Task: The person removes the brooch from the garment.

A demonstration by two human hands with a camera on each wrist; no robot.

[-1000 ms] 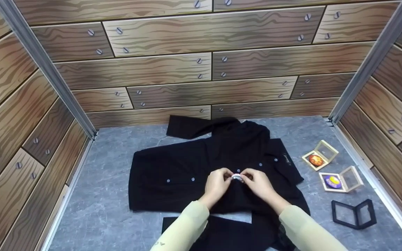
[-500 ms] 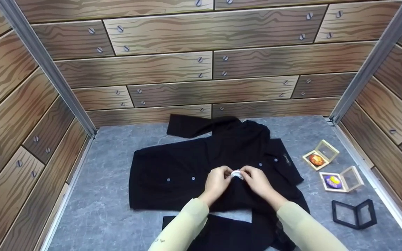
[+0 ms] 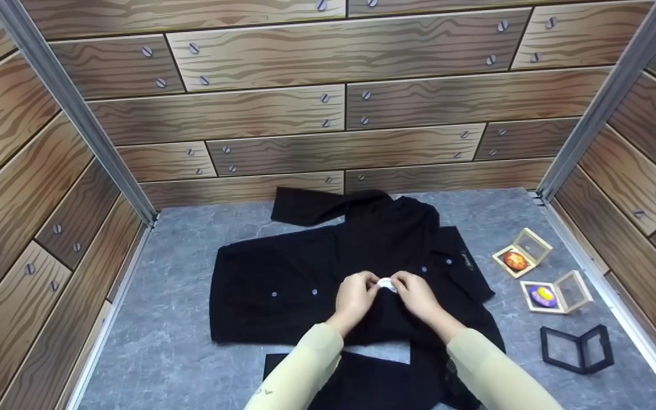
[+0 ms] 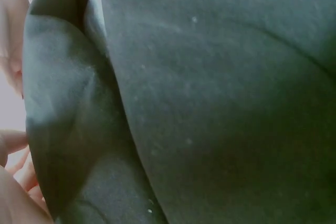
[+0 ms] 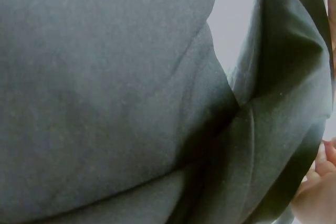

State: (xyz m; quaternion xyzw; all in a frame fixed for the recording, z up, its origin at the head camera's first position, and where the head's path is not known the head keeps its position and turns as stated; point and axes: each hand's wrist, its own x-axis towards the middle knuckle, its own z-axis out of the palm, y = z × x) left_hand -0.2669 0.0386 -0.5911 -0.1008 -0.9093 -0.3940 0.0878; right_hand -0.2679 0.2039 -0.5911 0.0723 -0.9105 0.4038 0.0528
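Note:
A black buttoned shirt (image 3: 282,262) lies spread on the grey surface, its sleeves at the back and the front. Over its button front, my left hand (image 3: 355,299) and right hand (image 3: 419,299) meet at a small round white badge (image 3: 386,283). Each hand pinches one side of it between thumb and fingers, together with a raised fold of the black cloth. In the left wrist view the cloth (image 4: 220,108) fills most of the picture, with fingers (image 4: 21,198) at the left edge. The right wrist view shows draped cloth (image 5: 105,93) and part of a hand (image 5: 315,198); the badge is hidden there.
To the right stand an open wooden case (image 3: 524,271) with an orange badge (image 3: 515,261), a second open wooden case (image 3: 560,311) with a purple-and-yellow badge (image 3: 543,295), and an open black frame case (image 3: 579,341). Wood-patterned walls (image 3: 328,108) enclose the surface.
The badge has tilted so more of its white face shows, and both hands have lifted it slightly away from the body. The shirt and cases stay put.

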